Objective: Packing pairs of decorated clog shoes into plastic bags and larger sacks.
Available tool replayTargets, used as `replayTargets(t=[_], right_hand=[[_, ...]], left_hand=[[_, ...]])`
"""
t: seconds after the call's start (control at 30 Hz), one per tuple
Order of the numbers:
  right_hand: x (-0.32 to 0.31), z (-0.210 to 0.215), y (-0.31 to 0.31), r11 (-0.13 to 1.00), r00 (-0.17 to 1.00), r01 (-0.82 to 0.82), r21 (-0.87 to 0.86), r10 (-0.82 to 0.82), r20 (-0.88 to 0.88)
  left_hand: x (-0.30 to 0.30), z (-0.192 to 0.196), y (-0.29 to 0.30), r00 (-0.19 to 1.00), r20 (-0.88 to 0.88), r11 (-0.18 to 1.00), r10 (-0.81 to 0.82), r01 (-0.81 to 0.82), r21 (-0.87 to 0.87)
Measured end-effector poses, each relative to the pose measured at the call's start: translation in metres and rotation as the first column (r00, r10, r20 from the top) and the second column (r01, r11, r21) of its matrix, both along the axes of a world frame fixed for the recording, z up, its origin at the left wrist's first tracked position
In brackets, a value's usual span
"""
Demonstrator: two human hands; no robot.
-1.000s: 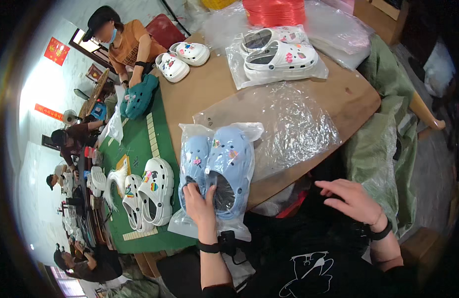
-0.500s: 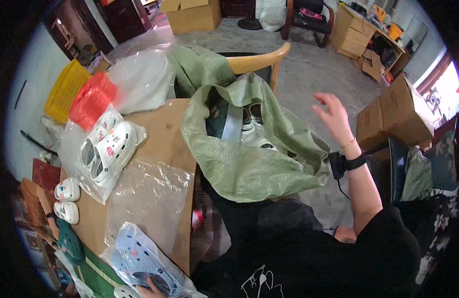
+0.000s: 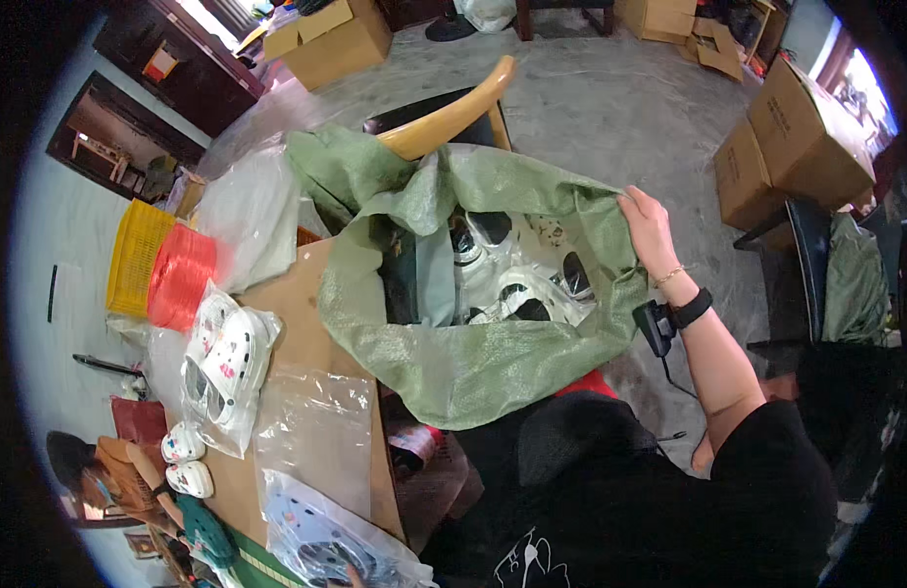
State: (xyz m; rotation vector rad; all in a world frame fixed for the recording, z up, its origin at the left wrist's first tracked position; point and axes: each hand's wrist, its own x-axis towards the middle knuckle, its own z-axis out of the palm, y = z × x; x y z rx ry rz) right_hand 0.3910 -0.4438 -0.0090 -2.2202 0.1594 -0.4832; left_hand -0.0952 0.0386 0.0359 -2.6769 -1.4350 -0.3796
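Note:
My right hand [image 3: 651,233] grips the right rim of a green woven sack [image 3: 473,387], its mouth spread wide. Inside the sack lie white clogs [image 3: 537,294] in clear plastic, with dark pieces at its left side. At the bottom edge, a fingertip of my left hand [image 3: 353,576] shows on a pair of light-blue clogs [image 3: 311,529] in a clear bag; most of that hand is out of view. Bagged white clogs with charms [image 3: 228,367] lie farther up the table, past a flat clear plastic bag [image 3: 316,421].
A brown tabletop [image 3: 287,309] runs along my left. On it stand a red roll of plastic twine [image 3: 184,279], small white clogs [image 3: 189,478] and a dark-green clog [image 3: 206,529]. Another person [image 3: 125,475] is at far left. A wooden chair arm [image 3: 453,118] rises behind the sack; cartons [image 3: 806,147] stand right.
My right hand, open in the air beside the sack before, now holds its rim. The mouth is pulled wider, showing more white clogs. The view has shifted.

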Motion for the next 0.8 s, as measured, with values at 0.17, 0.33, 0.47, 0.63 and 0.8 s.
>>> replayTargets(t=[0.17,0.33,0.47,0.63,0.8], right_hand=[[-0.015,0.014,-0.011,0.969,0.987,-0.109,-0.220,0.080,-0.139],[-0.023,0.030,0.012,0.904,0.984,-0.175,-0.390,0.167,-0.055],[-0.017,0.022,0.018,0.893,0.989,-0.087,-0.442,0.130,0.066],[-0.020,0.031,-0.010,0.843,0.985,-0.130,-0.523,0.169,0.028],[-0.011,0.010,-0.012,0.815,0.965,-0.227,-0.533,0.264,-0.007]], left_hand=[[0.007,-0.010,0.005,0.992,0.123,0.988,0.011,0.008,-0.156],[0.044,-0.012,0.005,0.963,0.267,0.932,0.036,0.064,-0.357],[-0.008,0.014,-0.006,0.893,0.372,0.898,0.254,-0.074,-0.434],[0.008,0.003,-0.026,0.960,-0.051,0.960,0.275,-0.272,0.064],[-0.026,-0.025,-0.088,0.740,0.402,0.836,0.540,-0.414,-0.361]])
